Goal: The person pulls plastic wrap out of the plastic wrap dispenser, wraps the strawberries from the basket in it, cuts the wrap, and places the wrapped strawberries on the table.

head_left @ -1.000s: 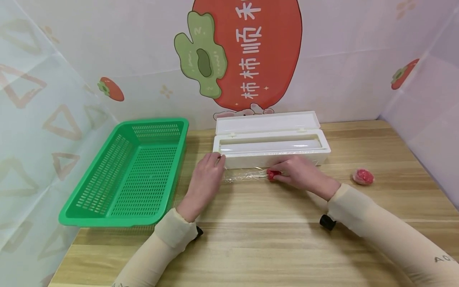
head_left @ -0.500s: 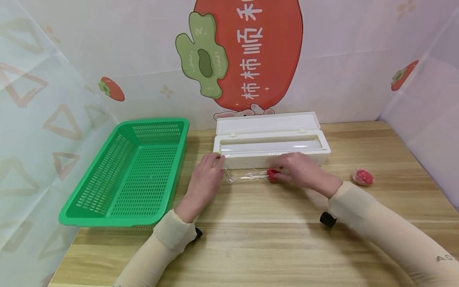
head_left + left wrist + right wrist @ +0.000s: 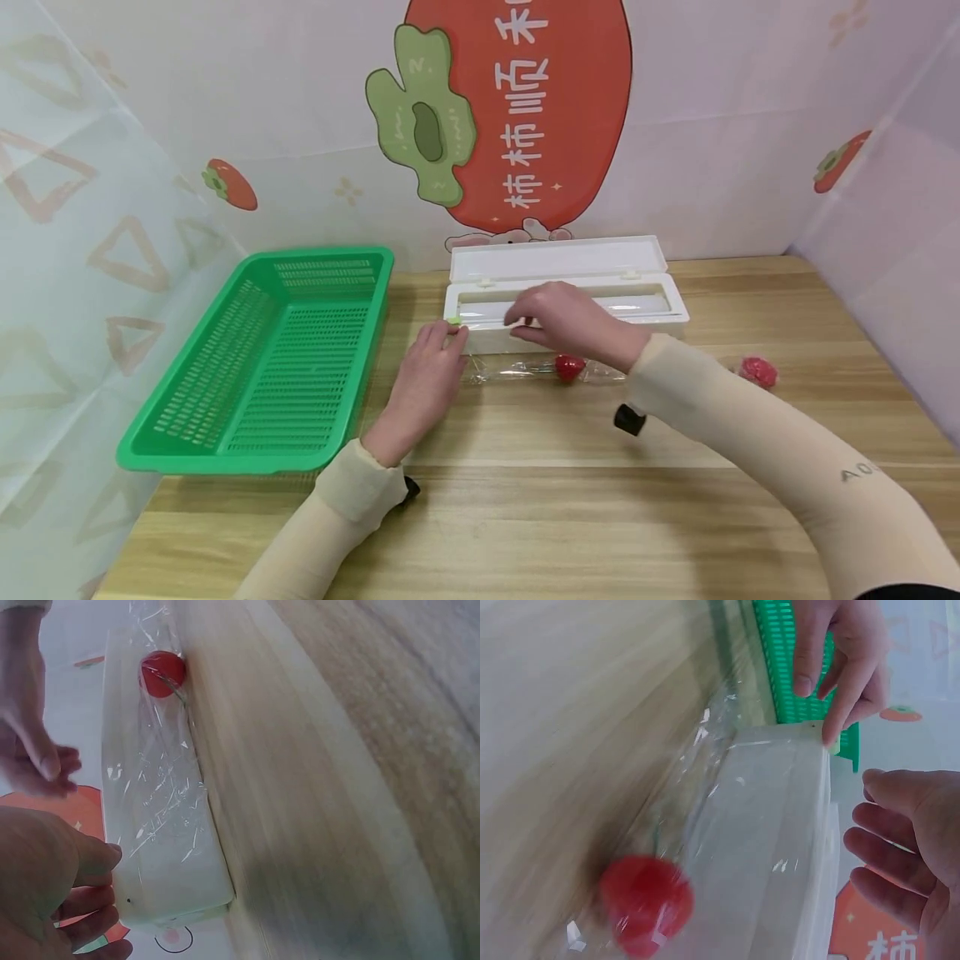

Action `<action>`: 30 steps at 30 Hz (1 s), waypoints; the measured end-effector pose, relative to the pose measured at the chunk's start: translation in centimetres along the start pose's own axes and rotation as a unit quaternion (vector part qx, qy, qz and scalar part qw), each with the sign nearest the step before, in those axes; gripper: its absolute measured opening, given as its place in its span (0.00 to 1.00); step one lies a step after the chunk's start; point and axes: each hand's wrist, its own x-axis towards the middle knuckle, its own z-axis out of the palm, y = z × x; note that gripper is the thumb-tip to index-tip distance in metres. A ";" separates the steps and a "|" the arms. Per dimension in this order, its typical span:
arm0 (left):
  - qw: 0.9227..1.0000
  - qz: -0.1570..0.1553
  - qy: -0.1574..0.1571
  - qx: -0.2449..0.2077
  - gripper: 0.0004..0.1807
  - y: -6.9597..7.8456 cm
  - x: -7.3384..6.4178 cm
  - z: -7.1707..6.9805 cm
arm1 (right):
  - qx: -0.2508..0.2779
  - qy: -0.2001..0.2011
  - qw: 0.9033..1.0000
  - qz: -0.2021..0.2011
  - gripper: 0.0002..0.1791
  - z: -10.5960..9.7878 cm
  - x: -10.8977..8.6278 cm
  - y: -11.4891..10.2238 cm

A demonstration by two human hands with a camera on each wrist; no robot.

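Observation:
A white cling film box [image 3: 637, 325] stands with its lid [image 3: 555, 257] raised. Clear film [image 3: 510, 369] hangs over its front onto the table. On or under that film lies a red round thing [image 3: 569, 367], which shows a thin green stem in the left wrist view. My left hand [image 3: 429, 375] touches the box's front left corner, beside a small light green tab [image 3: 453, 320]; the index fingertip presses there in the right wrist view. My right hand [image 3: 566, 321] is raised over the box's front edge, fingers loosely bent, holding nothing.
A green plastic basket [image 3: 367, 367] stands on the left of the wooden table [image 3: 525, 517]. A second red thing, wrapped in film [image 3: 757, 372], lies to the right. Printed cloth walls [image 3: 712, 167] close off the back and sides.
My right hand has let go of the red round thing, risen and moved left over the box. The red thing stays in place. My left hand has barely moved.

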 end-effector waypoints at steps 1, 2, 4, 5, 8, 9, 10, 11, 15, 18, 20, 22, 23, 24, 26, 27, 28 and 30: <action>1.000 -0.001 0.001 0.002 0.23 -0.1 -0.1 0.0 | 0.004 -0.001 1.000 0.001 0.07 0.2 0.7 -0.2; 1.000 -0.002 0.002 0.002 0.23 -0.2 -0.1 -0.1 | 0.008 -0.001 1.000 0.001 0.08 0.4 1.4 -0.4; 1.000 -0.002 0.005 0.003 0.23 -0.3 -0.2 -0.2 | 0.016 -0.002 1.000 0.004 0.08 0.8 2.6 -0.8; 1.000 -0.001 0.006 0.002 0.23 -0.3 -0.2 -0.2 | 0.017 -0.002 1.000 0.004 0.08 1.0 3.2 -1.0; 1.000 0.002 0.009 -0.002 0.23 -0.4 -0.3 -0.2 | 0.018 -0.005 1.000 0.010 0.09 1.8 4.6 -1.3; 1.000 0.003 0.010 -0.003 0.23 -0.5 -0.3 -0.2 | 0.020 -0.006 1.000 0.011 0.09 2.0 5.1 -1.4; 1.000 0.004 0.012 -0.002 0.23 -0.5 -0.3 -0.2 | 0.021 -0.006 1.000 0.011 0.09 2.2 5.4 -1.4; 1.000 0.005 0.014 -0.003 0.23 -0.5 -0.3 -0.2 | 0.020 -0.005 1.000 0.010 0.10 2.5 5.8 -1.4; 1.000 0.014 0.026 0.001 0.21 -0.4 -0.2 0.0 | 0.024 -0.003 1.000 0.007 0.10 3.1 6.8 -1.4; 0.999 0.019 0.033 0.008 0.20 -0.3 -0.1 0.0 | 0.028 -0.011 1.000 0.009 0.10 3.5 7.3 -1.4; 0.999 0.023 0.038 0.014 0.19 -0.2 -0.1 0.0 | 0.031 -0.020 0.999 0.009 0.09 3.8 7.7 -1.3; 0.998 0.027 0.045 0.021 0.19 -0.1 -0.2 0.1 | 0.032 -0.031 0.999 0.011 0.08 4.1 7.9 -1.4; 0.998 0.029 0.049 0.023 0.20 0.0 -0.3 0.2 | 0.032 -0.036 0.999 0.013 0.07 4.2 8.0 -1.5; 0.998 0.029 0.053 0.024 0.20 0.0 -0.3 0.2 | 0.030 -0.040 0.999 0.014 0.07 4.3 8.1 -1.5; 0.998 0.027 0.055 0.024 0.21 0.1 -0.4 0.3 | 0.024 -0.046 0.999 0.013 0.08 4.3 8.2 -1.5; 0.998 0.025 0.056 0.024 0.21 0.1 -0.3 0.3 | 0.019 -0.049 0.999 0.012 0.08 4.3 8.2 -1.5; 0.998 0.023 0.054 0.022 0.22 0.2 -0.3 0.3 | 0.014 -0.050 0.999 0.010 0.09 4.3 8.2 -1.5; 0.998 0.019 0.049 0.022 0.22 0.2 -0.3 0.2 | 0.004 -0.050 0.999 0.003 0.10 4.1 8.3 -1.5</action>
